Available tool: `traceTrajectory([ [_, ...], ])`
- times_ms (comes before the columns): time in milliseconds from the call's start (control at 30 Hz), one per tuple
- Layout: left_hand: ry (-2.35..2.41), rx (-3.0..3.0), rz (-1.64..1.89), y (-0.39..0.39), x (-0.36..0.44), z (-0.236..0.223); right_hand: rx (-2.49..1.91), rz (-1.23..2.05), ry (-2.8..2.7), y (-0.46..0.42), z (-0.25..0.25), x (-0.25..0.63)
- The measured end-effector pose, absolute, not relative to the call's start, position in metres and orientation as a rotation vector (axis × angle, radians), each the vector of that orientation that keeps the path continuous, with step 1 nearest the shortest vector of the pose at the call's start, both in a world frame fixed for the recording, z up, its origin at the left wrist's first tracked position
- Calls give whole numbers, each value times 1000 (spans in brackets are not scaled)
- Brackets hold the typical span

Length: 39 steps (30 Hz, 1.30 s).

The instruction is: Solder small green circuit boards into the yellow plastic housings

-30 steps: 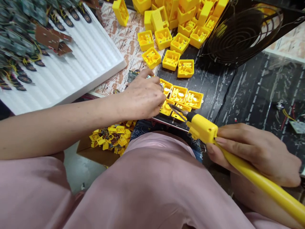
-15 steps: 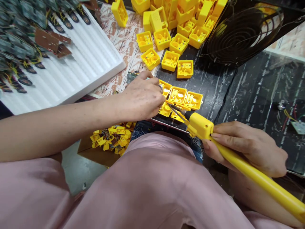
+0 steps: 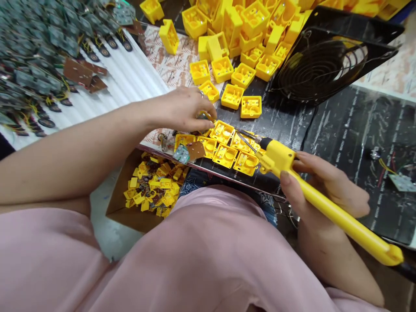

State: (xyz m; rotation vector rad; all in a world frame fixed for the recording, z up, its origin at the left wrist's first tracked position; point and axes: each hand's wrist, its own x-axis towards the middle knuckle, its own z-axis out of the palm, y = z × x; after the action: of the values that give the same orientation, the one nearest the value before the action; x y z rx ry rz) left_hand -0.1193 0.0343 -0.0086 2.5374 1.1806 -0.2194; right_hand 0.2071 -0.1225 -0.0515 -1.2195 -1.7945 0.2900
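My right hand [image 3: 328,182] is wrapped around a yellow soldering iron [image 3: 325,199], whose thin dark tip points left over open yellow plastic housings [image 3: 225,155]. These housings stand in two short rows at the table's near edge, with small fittings inside. My left hand [image 3: 185,108] is over the left end of the rows, fingers curled down and pressed together; a bit of wire shows by them, but what they hold is partly hidden. Below that hand a small green circuit board [image 3: 181,154] and a brown board [image 3: 196,150] lie on the housings.
Many more yellow housings [image 3: 232,96] are heaped at the back beside a black fan [image 3: 312,65]. White ridged foam [image 3: 130,82] at left carries many circuit boards. A cardboard box [image 3: 118,203] of yellow parts stands below the edge. A wired board [image 3: 403,182] lies at right.
My left hand has moved up and left from the housings, uncovering more of the rows and the boards. The soldering iron has shifted slightly right, and the view has tilted a little.
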Motion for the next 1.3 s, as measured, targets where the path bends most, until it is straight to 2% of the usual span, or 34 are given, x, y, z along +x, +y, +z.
traceTrajectory([
  [100, 1216, 2638, -134, 33, -117, -21, -1153, 126, -1823, -111, -44, 189],
  [333, 1122, 2777, -118, 23, -108, -19, -1078, 115, -1995, -92, -34, 170],
  [733, 1236, 2718, -46, 2, -102, -19, -860, 42, -2157, -84, -22, 165],
  [900, 1313, 2716, 83, -7, -104, -29, -890, 138, -2119, -87, -19, 173],
  [1300, 1281, 2802, 42, -8, -105, -32, -741, 223, -2236, -80, -14, 176],
])
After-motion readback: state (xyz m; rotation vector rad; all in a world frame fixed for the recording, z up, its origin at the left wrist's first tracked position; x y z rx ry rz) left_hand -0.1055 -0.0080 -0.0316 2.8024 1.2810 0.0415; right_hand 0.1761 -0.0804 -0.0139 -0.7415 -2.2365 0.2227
